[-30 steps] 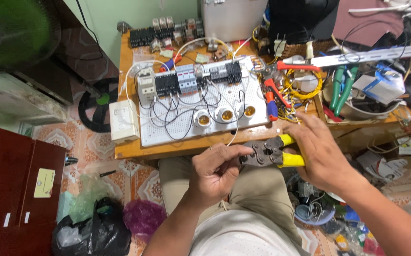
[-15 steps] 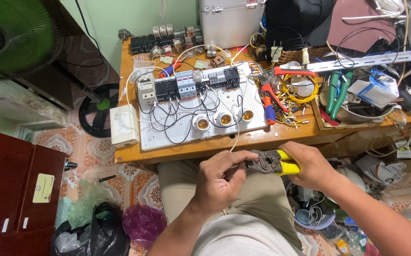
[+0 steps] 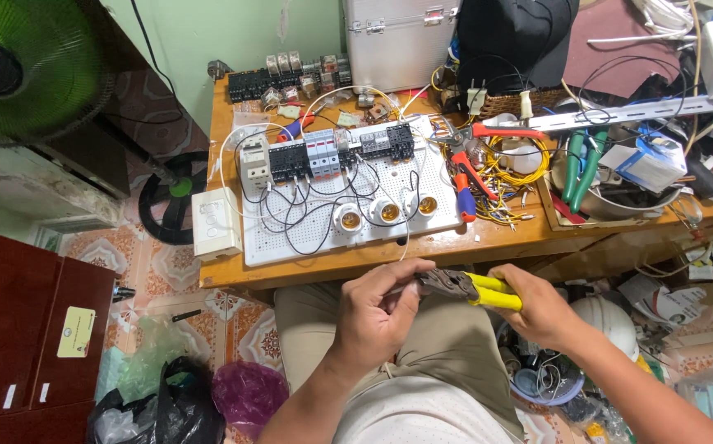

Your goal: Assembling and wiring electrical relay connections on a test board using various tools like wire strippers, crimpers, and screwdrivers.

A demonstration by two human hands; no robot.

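My right hand [image 3: 537, 308] grips the yellow handles of a crimping plier [image 3: 465, 288] held over my lap, just below the table's front edge. My left hand [image 3: 377, 316] pinches the end of a thin white wire [image 3: 406, 232] at the plier's dark jaws. The wire runs up to the white perforated board [image 3: 290, 242] on the wooden table [image 3: 488, 242]. That board carries black and white breakers [image 3: 323, 152], black wiring and three lamp sockets [image 3: 383, 212]. What sits inside the jaws is hidden by my fingers.
Red-handled pliers [image 3: 465, 185] and coiled yellow wire [image 3: 514, 168] lie right of the board. A white switch box [image 3: 215, 222] sits at its left. Green-handled tools [image 3: 582, 168], a metal case [image 3: 401, 41], a green fan [image 3: 19, 70], a dark cabinet [image 3: 27, 329] and bags [image 3: 163, 407] surround me.
Both hands and the plier have dropped from the table edge toward my lap and shifted slightly left. The view has tilted down a little.
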